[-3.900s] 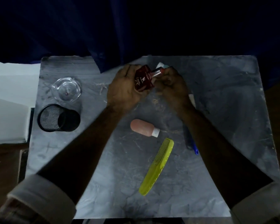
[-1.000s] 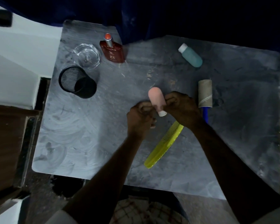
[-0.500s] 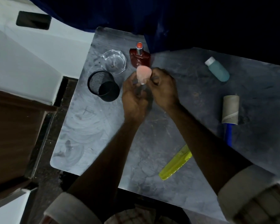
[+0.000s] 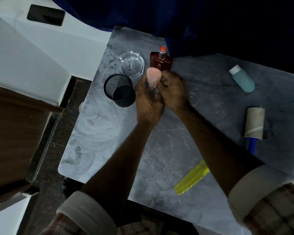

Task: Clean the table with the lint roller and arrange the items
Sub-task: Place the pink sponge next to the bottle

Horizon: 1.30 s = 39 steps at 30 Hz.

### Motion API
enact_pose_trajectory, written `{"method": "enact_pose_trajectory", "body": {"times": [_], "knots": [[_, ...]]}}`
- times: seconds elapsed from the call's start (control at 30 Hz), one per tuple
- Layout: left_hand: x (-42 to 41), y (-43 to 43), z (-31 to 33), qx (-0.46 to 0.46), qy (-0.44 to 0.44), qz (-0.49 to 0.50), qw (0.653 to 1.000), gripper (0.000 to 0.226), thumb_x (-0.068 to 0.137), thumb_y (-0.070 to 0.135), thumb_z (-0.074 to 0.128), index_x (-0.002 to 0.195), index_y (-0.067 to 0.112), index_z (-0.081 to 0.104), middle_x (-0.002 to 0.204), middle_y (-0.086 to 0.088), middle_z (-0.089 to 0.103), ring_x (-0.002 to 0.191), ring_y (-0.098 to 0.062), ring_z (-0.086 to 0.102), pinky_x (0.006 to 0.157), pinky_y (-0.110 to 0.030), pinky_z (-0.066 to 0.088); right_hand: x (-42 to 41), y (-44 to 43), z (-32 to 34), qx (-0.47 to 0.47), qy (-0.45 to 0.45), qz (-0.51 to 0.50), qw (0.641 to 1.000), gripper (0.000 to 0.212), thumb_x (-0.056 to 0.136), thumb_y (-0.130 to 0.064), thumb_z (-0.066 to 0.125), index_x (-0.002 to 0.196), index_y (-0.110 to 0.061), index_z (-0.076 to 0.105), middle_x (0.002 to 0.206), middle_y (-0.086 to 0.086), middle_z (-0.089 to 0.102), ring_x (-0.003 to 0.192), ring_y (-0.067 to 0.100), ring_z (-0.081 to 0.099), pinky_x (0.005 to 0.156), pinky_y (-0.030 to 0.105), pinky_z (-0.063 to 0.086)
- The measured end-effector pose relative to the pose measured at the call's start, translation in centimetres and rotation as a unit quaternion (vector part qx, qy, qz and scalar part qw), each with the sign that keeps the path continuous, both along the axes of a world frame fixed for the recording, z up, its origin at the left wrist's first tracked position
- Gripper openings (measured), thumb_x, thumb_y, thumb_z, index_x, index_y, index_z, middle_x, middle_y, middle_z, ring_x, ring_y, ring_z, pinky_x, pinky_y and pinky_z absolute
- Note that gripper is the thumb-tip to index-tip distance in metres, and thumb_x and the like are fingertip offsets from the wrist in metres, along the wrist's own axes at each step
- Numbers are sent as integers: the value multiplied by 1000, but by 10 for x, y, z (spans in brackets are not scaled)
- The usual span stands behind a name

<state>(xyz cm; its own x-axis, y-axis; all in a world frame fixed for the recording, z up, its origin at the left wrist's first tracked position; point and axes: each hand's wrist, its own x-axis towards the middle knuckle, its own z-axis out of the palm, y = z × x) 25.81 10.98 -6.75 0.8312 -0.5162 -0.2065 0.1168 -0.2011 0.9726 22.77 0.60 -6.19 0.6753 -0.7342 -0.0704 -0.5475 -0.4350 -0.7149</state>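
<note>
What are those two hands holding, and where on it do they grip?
Both hands, left and right, hold the pink bottle by its lower end; the rounded end sticks up. The cap is hidden by fingers.

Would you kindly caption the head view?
Both hands hold a pink bottle beside the perfume bottle.

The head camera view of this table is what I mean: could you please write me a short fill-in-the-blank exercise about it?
1. Both hands hold the ____ bottle.
2. The lint roller has a ____ handle.
3. The yellow comb lies flat on the ____.
4. The mesh cup is coloured ____.

Missing words: pink; blue; table; black
</note>
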Motion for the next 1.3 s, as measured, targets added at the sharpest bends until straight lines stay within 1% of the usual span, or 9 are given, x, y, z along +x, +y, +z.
{"method": "enact_pose_trajectory", "body": {"times": [0.13, 0.33, 0.43, 0.53, 0.77, 0.9, 1.03, 1.2, 1.3], "knots": [[-2, 2, -2, -7, 7, 7, 1000, 75, 85, 5, 65, 156, 3, 42, 153, -25, 55, 140, -49, 58, 112, -73, 48, -2, 5, 0, 4, 1, 11, 1000, 23, 95, -25, 66, 117, -17, 65, 120, 5, 69, 107, 18, 69, 90, 37, 61], [-2, 1, 1, -12, 17, 11, 1000, 79, 83, 8, 74, 156, 4, 44, 154, -21, 56, 143, -41, 56, 113, -68, 50, -8, -4, 6, -41, 37, -20, 998, 28, 92, -13, 62, 120, -15, 67, 116, 7, 71, 106, 21, 68, 92, 34, 56], [-1, 3, -1, -2, -2, 10, 1000, 80, 83, 5, 75, 156, 3, 43, 152, -20, 56, 138, -36, 61, 108, -64, 55, -12, -15, 7, -78, 32, -107, 991, 25, 90, -16, 60, 114, -13, 66, 111, 10, 69, 99, 21, 66, 78, 23, 44], [-2, 3, -3, -6, 2, 10, 1000, 79, 86, -3, 75, 158, 3, 41, 153, -19, 56, 138, -35, 61, 107, -62, 56, -6, -25, 3, -59, 46, -100, 992, 26, 90, -22, 69, 114, -13, 64, 115, 9, 66, 101, 21, 65, 77, 23, 44], [0, 3, -4, 4, -13, 17, 1000, 81, 88, -3, 79, 160, 5, 41, 154, -17, 54, 136, -25, 62, 104, -33, 60, 11, -36, 5, -1, 3, -50, 999, 37, 92, -25, 71, 125, -11, 65, 123, 9, 71, 111, 20, 68, 96, 40, 56], [1, 1, -2, -5, 3, 12, 1000, 81, 88, -5, 78, 160, 6, 41, 156, -16, 52, 138, -26, 61, 108, -47, 60, 12, -40, 6, 9, 8, -43, 999, 37, 92, -24, 71, 127, -12, 63, 127, 8, 70, 115, 20, 68, 99, 41, 56], [2, 0, -2, 4, 1, 10, 1000, 81, 88, -2, 80, 159, 7, 41, 154, -17, 53, 137, -26, 62, 106, -49, 61, 14, -44, 7, 22, 16, -32, 999, 39, 93, -22, 71, 129, -10, 62, 129, 9, 70, 116, 21, 68, 99, 43, 56], [0, -1, -3, 8, 1, 15, 1000, 81, 87, 4, 81, 159, 9, 43, 151, -16, 55, 134, -27, 63, 104, -54, 61, 4, -38, 7, -22, 58, -94, 994, 32, 91, -16, 67, 122, -11, 63, 119, 5, 71, 109, 18, 68, 91, 27, 54], [0, -1, -5, 13, -10, 16, 1000, 81, 87, 2, 81, 159, 9, 44, 150, -15, 57, 131, -28, 64, 102, -55, 60, -9, -12, 9, -16, 20, -87, 996, 32, 84, -12, 65, 116, -11, 65, 109, 1, 72, 97, 13, 69, 82, 21, 53]]}}
